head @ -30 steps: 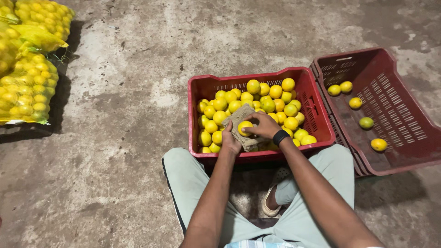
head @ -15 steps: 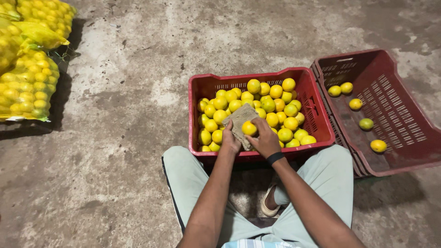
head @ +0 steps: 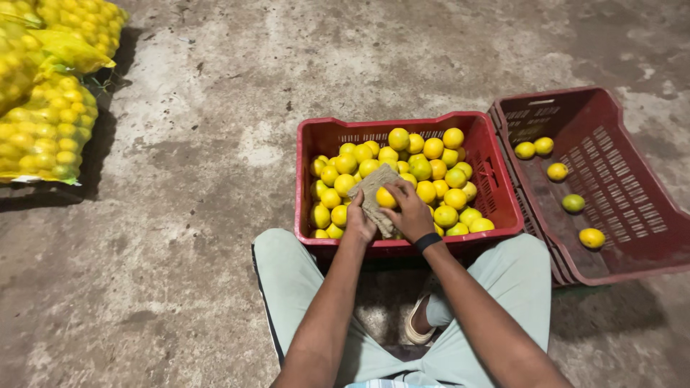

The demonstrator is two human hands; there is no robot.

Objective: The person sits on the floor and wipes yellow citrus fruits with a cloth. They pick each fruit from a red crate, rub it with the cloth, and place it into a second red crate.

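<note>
Yellow citrus fruit (head: 386, 197) sits over the full red crate (head: 496, 194), pinched by right hand (head: 410, 214) fingers against a tan cloth (head: 375, 192); left hand (head: 357, 224) curls under the cloth, gripping it. To wipe well: keep the cloth cupped, roll the fruit w/ the thumb so every side meets fabric, stay low over the crate. Counts: 2 red crates; approx. 35 fruits in the full one, hard to tell w/ layers hidden; 5 in the side crate (head: 611, 144), incl. one greenish fruit (head: 573, 203); several yellow mesh sacks (head: 43, 129) on the concrete floor (head: 201, 215).
</note>
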